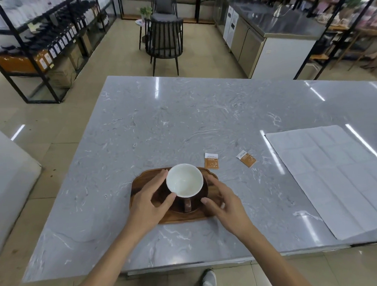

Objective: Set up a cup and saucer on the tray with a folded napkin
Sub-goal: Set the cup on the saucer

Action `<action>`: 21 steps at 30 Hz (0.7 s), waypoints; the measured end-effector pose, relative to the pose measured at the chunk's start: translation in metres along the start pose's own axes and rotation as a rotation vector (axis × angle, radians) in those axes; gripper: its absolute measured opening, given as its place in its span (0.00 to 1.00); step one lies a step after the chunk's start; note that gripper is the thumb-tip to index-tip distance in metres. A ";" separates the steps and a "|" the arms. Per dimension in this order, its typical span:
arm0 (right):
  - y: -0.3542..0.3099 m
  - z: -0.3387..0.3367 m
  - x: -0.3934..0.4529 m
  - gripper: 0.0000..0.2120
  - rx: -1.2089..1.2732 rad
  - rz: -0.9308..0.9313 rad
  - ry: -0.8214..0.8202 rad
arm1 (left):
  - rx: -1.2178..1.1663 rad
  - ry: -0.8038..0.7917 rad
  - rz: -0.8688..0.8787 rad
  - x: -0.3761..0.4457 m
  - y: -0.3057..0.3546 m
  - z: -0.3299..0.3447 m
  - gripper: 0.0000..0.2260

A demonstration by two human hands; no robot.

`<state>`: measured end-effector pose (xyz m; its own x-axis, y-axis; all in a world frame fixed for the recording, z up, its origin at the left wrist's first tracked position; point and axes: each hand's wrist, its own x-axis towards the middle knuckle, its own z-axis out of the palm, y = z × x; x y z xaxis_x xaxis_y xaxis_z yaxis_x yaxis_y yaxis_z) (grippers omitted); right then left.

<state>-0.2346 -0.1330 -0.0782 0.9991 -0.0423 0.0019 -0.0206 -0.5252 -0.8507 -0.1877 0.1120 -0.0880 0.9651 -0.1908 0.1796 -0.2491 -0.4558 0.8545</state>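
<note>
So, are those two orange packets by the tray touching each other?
Apart. The head view shows bare marble between the left packet and the right packet.

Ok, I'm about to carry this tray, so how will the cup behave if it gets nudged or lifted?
The cup looks like glazed ceramic, so it is probably rigid, breakable and fairly weighty. It is empty and wide-mouthed, so a knock might tip it. It stands on a smooth dark saucer, so it could slide.
</note>
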 end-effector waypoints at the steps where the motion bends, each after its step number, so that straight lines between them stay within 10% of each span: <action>1: 0.002 -0.004 -0.002 0.28 -0.007 0.002 0.020 | 0.058 0.012 0.042 0.002 0.005 0.000 0.27; 10: 0.042 -0.061 -0.033 0.18 -0.042 0.002 0.075 | 0.281 -0.066 0.350 0.002 0.065 0.056 0.22; 21: 0.135 -0.183 -0.083 0.14 -0.179 -0.003 0.070 | 0.265 -0.318 0.259 -0.029 0.121 0.221 0.19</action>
<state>-0.3273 -0.3562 -0.0971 0.9943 -0.0962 0.0463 -0.0300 -0.6679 -0.7436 -0.2642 -0.1294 -0.0976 0.8062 -0.5645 0.1773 -0.5299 -0.5555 0.6408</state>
